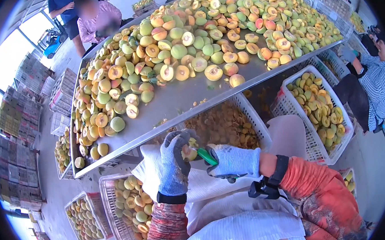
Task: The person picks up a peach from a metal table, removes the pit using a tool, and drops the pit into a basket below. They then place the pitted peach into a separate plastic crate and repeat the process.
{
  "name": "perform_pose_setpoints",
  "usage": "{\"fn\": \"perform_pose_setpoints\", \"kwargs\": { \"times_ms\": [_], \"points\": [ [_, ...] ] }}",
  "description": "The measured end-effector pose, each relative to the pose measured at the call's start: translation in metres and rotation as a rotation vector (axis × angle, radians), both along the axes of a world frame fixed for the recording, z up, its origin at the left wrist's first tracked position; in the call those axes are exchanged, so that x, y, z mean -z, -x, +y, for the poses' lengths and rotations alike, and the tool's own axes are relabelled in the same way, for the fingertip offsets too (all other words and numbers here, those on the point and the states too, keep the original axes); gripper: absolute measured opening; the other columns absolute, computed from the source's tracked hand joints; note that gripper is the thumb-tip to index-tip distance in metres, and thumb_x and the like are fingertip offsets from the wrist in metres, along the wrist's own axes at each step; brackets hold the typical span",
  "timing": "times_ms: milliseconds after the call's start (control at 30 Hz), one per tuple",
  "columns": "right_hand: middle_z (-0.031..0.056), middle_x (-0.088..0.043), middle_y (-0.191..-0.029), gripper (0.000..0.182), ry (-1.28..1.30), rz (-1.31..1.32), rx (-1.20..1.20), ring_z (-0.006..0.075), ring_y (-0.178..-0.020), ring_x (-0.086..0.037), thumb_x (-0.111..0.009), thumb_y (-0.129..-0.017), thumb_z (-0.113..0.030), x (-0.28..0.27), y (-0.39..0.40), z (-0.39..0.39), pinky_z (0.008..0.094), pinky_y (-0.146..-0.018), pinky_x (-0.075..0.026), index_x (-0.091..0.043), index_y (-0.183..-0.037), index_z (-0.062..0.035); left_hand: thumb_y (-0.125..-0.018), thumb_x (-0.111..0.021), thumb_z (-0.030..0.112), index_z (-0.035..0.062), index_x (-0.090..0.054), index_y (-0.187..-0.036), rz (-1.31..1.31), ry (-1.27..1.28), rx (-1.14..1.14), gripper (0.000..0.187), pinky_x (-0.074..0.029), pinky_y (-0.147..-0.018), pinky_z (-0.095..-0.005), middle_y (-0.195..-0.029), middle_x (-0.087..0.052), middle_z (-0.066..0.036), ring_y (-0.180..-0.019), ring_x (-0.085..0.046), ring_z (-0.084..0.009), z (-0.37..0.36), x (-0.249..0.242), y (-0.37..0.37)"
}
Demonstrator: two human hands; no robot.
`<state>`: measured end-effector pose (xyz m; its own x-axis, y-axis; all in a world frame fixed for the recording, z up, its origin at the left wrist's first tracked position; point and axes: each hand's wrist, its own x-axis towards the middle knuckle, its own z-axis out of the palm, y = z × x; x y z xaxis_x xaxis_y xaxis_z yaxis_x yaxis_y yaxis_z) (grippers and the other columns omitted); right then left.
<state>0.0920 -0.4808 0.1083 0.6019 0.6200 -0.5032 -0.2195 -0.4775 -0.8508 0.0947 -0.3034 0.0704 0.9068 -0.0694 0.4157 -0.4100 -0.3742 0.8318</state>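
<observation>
My left hand (176, 163), in a blue-grey work glove, is closed round a piece of yellow-green fruit (189, 150) above my lap. My right hand (234, 161), gloved too, grips a green-handled tool (207, 156) whose tip points at the fruit. The tool's working end is partly hidden against the fruit. Beyond both hands, halved and whole fruits (179, 52) are heaped on a metal table (173, 105).
Under the table edge stands a crate (250, 116) of pits and scraps. Crates of fruit stand at right (290, 108) and lower left (110, 206). A person (375, 80) sits at the right; others are beyond the table. Stacked crates (15, 145) line the left.
</observation>
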Motion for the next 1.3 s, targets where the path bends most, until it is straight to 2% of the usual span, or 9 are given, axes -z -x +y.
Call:
{"fn": "perform_pose_setpoints", "kwargs": {
  "times_ms": [67,133,167,500,667,733,1000,1267,1300],
  "points": [
    [0.0191,-0.059,-0.071,0.051,0.008,-0.006,-0.009,0.0347,-0.063,-0.061,-0.069,-0.076,-0.031,0.019,-0.009,0.000,0.0412,-0.060,-0.049,-0.046,-0.110,-0.0023,-0.084,-0.053,0.010,-0.0036,-0.059,-0.095,0.117,0.272,-0.082,0.019,-0.050,-0.070,-0.0308,-0.084,-0.061,-0.011,-0.079,-0.060,-0.0200,-0.015,0.006,-0.005],
    [0.0180,-0.061,-0.071,0.050,0.246,-0.927,0.223,0.0282,-0.060,-0.063,-0.067,-0.077,-0.034,0.042,0.001,0.009,0.0399,-0.052,-0.048,-0.046,-0.113,-0.0060,-0.069,-0.061,-0.006,0.0007,-0.057,-0.103,0.205,0.571,-0.037,0.034,-0.048,-0.080,-0.0301,-0.095,-0.060,-0.010,-0.092,-0.060,-0.0222,-0.019,0.003,-0.014],
    [0.0168,-0.061,-0.070,0.047,0.275,-1.008,0.286,0.0283,-0.059,-0.063,-0.063,-0.078,-0.032,0.043,0.002,0.013,0.0399,-0.049,-0.047,-0.046,-0.112,-0.0041,-0.084,-0.058,0.009,0.0007,-0.056,-0.104,0.516,1.079,-0.009,0.021,-0.047,-0.080,-0.0288,-0.096,-0.060,-0.008,-0.092,-0.059,-0.0190,-0.020,-0.001,-0.020],
    [0.0210,-0.059,-0.078,0.042,0.211,-0.944,0.097,0.0358,-0.064,-0.061,-0.059,-0.078,-0.025,0.024,0.004,0.012,0.0442,-0.056,-0.049,-0.049,-0.110,0.0006,-0.089,-0.056,0.010,0.0020,-0.051,-0.109,-0.044,0.580,-0.274,0.023,-0.048,-0.074,-0.0253,-0.110,-0.057,-0.010,-0.089,-0.056,-0.0143,-0.043,0.000,-0.005],
    [0.0218,-0.060,-0.071,0.049,0.432,-0.854,-0.072,0.0375,-0.064,-0.061,-0.058,-0.079,-0.029,0.001,0.009,0.013,0.0448,-0.057,-0.048,-0.045,-0.113,0.0044,-0.088,-0.055,0.007,0.0004,-0.053,-0.106,0.263,0.940,-0.201,0.019,-0.048,-0.074,-0.0244,-0.104,-0.060,-0.010,-0.086,-0.058,-0.0150,-0.034,-0.020,0.006],
    [0.0214,-0.060,-0.069,0.050,0.370,-0.872,-0.038,0.0375,-0.063,-0.061,-0.058,-0.079,-0.030,0.001,0.012,0.009,0.0450,-0.056,-0.048,-0.045,-0.113,0.0056,-0.088,-0.054,0.006,-0.0004,-0.055,-0.105,0.034,0.232,-0.209,0.018,-0.049,-0.071,-0.0240,-0.101,-0.061,-0.010,-0.082,-0.058,-0.0149,-0.030,-0.031,0.010],
    [0.0218,-0.061,-0.070,0.055,0.379,-0.973,0.060,0.0371,-0.062,-0.061,-0.058,-0.079,-0.031,0.009,0.009,0.019,0.0448,-0.057,-0.048,-0.044,-0.115,0.0089,-0.088,-0.059,0.011,-0.0036,-0.059,-0.102,0.265,0.906,-0.256,0.021,-0.045,-0.068,-0.0197,-0.092,-0.063,-0.007,-0.078,-0.057,-0.0095,-0.039,-0.038,-0.011],
    [0.0207,-0.062,-0.074,0.048,0.398,-0.783,-0.025,0.0374,-0.071,-0.063,-0.056,-0.079,-0.028,-0.020,0.007,0.005,0.0456,-0.063,-0.049,-0.042,-0.114,0.0023,-0.088,-0.051,0.017,-0.0037,-0.062,-0.092,0.271,0.317,0.192,0.024,-0.048,-0.071,-0.0297,-0.087,-0.063,-0.008,-0.077,-0.059,-0.0147,-0.004,-0.036,-0.033],
    [0.0207,-0.062,-0.074,0.048,0.398,-0.787,-0.023,0.0374,-0.071,-0.063,-0.056,-0.079,-0.028,-0.020,0.006,0.006,0.0456,-0.063,-0.049,-0.042,-0.114,0.0023,-0.086,-0.055,0.014,-0.0032,-0.063,-0.088,0.563,0.538,0.171,0.019,-0.050,-0.067,-0.0300,-0.087,-0.063,-0.009,-0.076,-0.061,-0.0160,-0.004,-0.048,-0.035]
  ]
}}
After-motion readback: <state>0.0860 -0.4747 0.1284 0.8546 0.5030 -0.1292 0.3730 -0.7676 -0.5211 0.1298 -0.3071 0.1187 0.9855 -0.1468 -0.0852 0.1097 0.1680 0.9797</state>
